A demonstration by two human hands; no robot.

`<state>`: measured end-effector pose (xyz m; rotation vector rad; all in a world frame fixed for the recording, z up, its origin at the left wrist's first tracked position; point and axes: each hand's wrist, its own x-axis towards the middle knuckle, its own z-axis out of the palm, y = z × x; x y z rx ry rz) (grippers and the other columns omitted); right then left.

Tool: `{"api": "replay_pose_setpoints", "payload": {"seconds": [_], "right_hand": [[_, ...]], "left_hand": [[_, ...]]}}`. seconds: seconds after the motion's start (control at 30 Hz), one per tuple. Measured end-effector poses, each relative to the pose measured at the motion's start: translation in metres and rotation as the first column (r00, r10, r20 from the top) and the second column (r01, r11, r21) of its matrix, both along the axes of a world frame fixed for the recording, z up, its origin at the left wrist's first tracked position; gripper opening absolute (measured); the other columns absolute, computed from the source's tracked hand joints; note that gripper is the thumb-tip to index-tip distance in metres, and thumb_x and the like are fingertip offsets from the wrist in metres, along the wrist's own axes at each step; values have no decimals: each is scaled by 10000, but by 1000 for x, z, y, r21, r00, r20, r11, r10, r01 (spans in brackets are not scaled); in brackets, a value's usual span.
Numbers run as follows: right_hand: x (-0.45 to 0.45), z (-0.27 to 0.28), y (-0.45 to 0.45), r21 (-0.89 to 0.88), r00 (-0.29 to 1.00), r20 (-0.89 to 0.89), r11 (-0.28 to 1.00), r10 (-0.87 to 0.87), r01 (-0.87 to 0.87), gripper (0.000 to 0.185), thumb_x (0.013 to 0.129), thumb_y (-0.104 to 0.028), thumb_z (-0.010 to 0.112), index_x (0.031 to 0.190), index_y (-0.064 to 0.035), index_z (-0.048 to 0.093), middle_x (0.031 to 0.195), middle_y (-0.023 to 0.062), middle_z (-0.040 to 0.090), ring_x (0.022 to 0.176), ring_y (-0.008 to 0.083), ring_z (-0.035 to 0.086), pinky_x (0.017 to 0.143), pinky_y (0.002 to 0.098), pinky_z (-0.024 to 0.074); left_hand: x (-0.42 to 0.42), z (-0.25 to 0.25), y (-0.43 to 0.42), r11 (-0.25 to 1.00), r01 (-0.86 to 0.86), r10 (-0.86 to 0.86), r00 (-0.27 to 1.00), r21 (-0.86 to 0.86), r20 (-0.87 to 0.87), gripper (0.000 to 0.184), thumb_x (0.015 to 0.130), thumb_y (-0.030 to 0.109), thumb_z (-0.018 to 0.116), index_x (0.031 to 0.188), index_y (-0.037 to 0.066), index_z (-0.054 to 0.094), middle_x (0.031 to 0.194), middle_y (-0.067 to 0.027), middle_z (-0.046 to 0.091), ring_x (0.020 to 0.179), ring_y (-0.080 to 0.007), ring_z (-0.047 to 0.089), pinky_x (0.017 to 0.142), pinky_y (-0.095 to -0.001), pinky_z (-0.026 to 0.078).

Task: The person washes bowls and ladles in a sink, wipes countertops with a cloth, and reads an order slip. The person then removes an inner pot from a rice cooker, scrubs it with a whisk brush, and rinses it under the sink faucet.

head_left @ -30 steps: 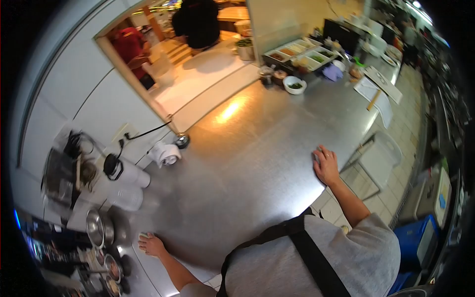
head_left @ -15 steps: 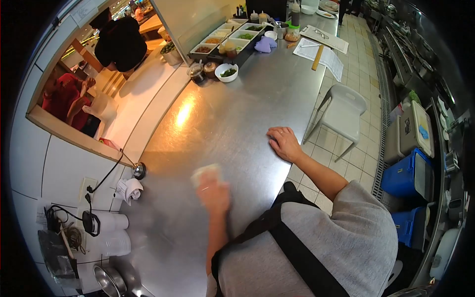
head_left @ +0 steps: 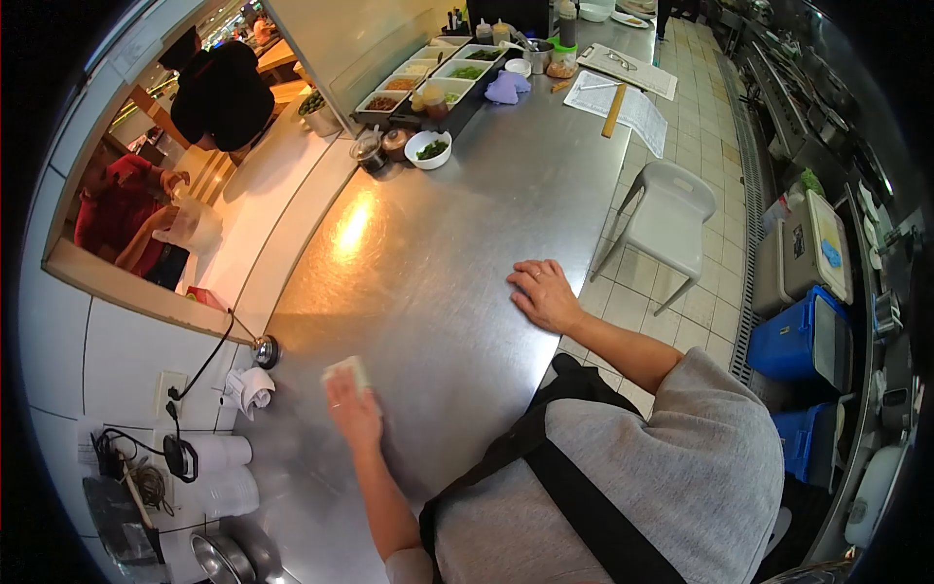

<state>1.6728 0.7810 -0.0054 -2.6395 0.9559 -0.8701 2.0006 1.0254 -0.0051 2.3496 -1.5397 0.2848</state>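
Observation:
A pale cloth (head_left: 347, 374) lies flat on the steel counter (head_left: 438, 263) beneath my left hand (head_left: 354, 411), whose fingers press on it. The bell (head_left: 265, 351) and a crumpled white cloth (head_left: 251, 389) sit to the left of that hand. At the counter's right edge my right hand (head_left: 545, 296) rests palm down, fingers spread and a little bent, with nothing visible in it.
Trays of toppings (head_left: 467, 72) and a white bowl of greens (head_left: 428, 150) stand at the back. A grey stool (head_left: 664, 214) is right of the counter. Metal bowls (head_left: 222, 560) are at lower left. Two people are beyond the opening.
My left hand and the cloth went from the counter's near left end up to its middle, then a little back to the left. My right hand stays at the edge. The view has turned.

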Motion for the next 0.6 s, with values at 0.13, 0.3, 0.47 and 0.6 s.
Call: {"api": "replay_pose_setpoints", "payload": {"seconds": [0.13, 0.3, 0.47, 0.6], "right_hand": [[-4, 0, -4, 61, 999, 25, 998, 31, -32, 309, 808, -241, 579, 1071, -86, 535, 1122, 92, 534, 1093, 278, 453, 946, 445, 286], [-16, -7, -17, 269, 954, 187, 921, 235, -280, 269, 821, -260, 577, 1031, -92, 566, 1005, 73, 584, 1010, 239, 513, 979, 452, 280], [-32, -6, -46, 675, 817, 511, 464, 267, -574, 238, 892, -273, 524, 961, -57, 594, 829, 59, 631, 768, 160, 599, 839, 320, 433], [-70, 48, -87, 660, 655, 748, -214, 105, -720, 257, 913, -232, 485, 952, 6, 575, 833, 101, 629, 715, 188, 609, 693, 277, 472]], "left_hand": [[19, -8, -52, 846, -520, 525, 851, 120, -8, 546, 851, 293, 471, 1353, 122, 341, 1423, -113, 287, 1313, -323, 236, 1030, -493, 226], [-10, -18, -195, 822, -541, 542, 839, 180, 44, 579, 849, 331, 474, 1367, 125, 318, 1430, -125, 269, 1320, -331, 217, 1034, -508, 217], [-122, -18, -345, 989, 7, 0, 999, 148, -46, 584, 825, 330, 499, 1350, 121, 353, 1422, -130, 283, 1331, -317, 199, 1068, -467, 163], [-241, -15, -378, 865, 499, -497, 867, -59, 43, 462, 820, 252, 497, 1255, 99, 456, 1308, -132, 420, 1261, -308, 318, 1026, -444, 253]]}}
